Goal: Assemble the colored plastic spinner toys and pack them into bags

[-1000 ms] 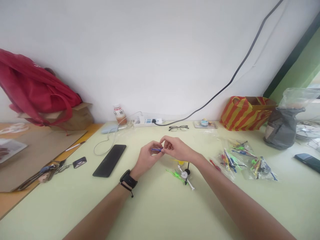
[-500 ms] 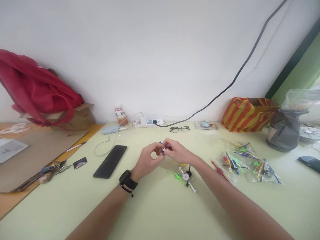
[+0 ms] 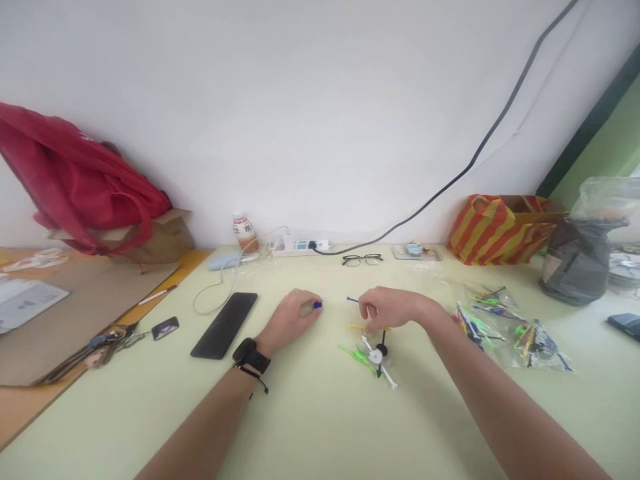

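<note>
My left hand (image 3: 295, 317) is closed in a pinch on a small blue plastic piece (image 3: 317, 305) just above the table. My right hand (image 3: 387, 308) has its fingers curled downward, and a thin blue plastic stick (image 3: 353, 299) juts out from its left side. Its fingertips hang close to a yellow stick (image 3: 356, 327), partly hidden by the hand. Just below lie a white arrow-shaped pointer with a round hub (image 3: 375, 356), a green pointer (image 3: 356, 355) and a black pointer (image 3: 382, 349), overlapping each other.
Clear bags of coloured pointers (image 3: 537, 343) lie at the right. A black phone (image 3: 224, 325) is beside my left hand. Glasses (image 3: 363, 260), a power strip (image 3: 300, 247) and a bottle (image 3: 244, 232) stand along the wall. A striped bag (image 3: 500, 230) is at the back right.
My hands, earlier together on the blue pieces, have come apart. The right hand has moved right and down over the loose pointers; the left keeps the small blue piece.
</note>
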Motion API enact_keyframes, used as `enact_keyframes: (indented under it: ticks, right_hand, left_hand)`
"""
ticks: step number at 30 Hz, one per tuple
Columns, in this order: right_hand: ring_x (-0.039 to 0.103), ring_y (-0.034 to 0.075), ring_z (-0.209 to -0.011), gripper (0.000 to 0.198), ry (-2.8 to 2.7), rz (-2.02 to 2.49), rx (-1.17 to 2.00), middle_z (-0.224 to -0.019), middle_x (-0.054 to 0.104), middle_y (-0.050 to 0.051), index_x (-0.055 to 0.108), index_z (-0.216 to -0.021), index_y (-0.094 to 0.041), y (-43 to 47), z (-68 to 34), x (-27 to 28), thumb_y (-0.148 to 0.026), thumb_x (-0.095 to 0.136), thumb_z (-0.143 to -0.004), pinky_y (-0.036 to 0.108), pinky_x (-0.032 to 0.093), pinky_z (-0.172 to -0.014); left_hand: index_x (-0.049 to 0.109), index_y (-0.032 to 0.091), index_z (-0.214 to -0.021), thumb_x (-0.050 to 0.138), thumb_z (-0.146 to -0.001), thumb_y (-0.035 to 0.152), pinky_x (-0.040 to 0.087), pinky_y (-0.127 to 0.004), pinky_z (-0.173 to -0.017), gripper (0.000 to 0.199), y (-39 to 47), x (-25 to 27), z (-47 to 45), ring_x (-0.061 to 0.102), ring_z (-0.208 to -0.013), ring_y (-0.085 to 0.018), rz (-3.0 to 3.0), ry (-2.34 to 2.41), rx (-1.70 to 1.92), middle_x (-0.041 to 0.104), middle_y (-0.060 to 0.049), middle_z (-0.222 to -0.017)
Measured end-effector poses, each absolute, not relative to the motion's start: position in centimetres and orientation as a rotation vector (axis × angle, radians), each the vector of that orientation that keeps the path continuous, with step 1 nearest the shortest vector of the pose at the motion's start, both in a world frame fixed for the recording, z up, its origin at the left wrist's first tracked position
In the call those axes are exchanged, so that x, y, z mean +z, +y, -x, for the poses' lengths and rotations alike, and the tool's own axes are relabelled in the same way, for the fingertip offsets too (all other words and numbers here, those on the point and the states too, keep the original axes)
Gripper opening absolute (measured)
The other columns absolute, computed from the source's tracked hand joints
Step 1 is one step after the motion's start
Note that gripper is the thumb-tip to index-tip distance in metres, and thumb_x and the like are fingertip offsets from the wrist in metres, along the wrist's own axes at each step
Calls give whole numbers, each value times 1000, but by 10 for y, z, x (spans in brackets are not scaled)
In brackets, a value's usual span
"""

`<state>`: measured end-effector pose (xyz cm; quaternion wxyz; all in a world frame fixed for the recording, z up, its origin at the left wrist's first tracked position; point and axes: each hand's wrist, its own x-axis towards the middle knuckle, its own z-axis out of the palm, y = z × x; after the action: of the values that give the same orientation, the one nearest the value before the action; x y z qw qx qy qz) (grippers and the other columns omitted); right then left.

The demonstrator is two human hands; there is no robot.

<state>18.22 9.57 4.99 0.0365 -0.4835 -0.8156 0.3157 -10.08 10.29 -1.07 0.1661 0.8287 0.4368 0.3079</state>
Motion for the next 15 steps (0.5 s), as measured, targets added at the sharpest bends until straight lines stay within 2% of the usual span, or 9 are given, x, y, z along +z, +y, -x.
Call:
enact_keyframes:
  ticks: [2, 5, 9, 15]
  right_hand:
    - [61, 18, -65, 17, -2525, 1479, 1092, -78, 71, 2, 67, -75, -21, 94, -181, 52, -21, 79, -63, 26, 39, -53]
    - [64, 18, -68, 15, -2423, 1419, 1147, -79, 71, 2, 65, -79, -20, 96, -177, 53, -14, 69, -66, 25, 41, -54]
    - [68, 16, -70, 13, -2191, 1283, 1204, -82, 72, 2, 55, -89, -21, 99, -168, 51, -18, 59, -77, 25, 49, -60]
    - [68, 14, -72, 5, -2009, 1091, 1257, -80, 71, 1, 46, -87, -22, 95, -144, 43, -21, 50, -84, 26, 53, -69]
  left_hand:
    - [73, 26, -114, 65, -94, 31, 51, -45, -101, 22, 102, -12, 100, 66, -110, -27, -2383, 1269, 895, 75, -6, -114]
    - [69, 28, -123, 62, -97, 30, 50, -46, -105, 27, 100, -12, 97, 64, -117, -26, -2366, 1267, 1011, 72, -6, -121]
    - [67, 26, -120, 56, -102, 30, 51, -44, -103, 22, 90, -3, 85, 64, -116, -24, -2307, 1242, 1225, 71, -6, -121]
    - [63, 26, -125, 63, -98, 27, 52, -39, -98, 26, 70, 8, 65, 65, -112, -23, -2379, 987, 1182, 70, -7, -121]
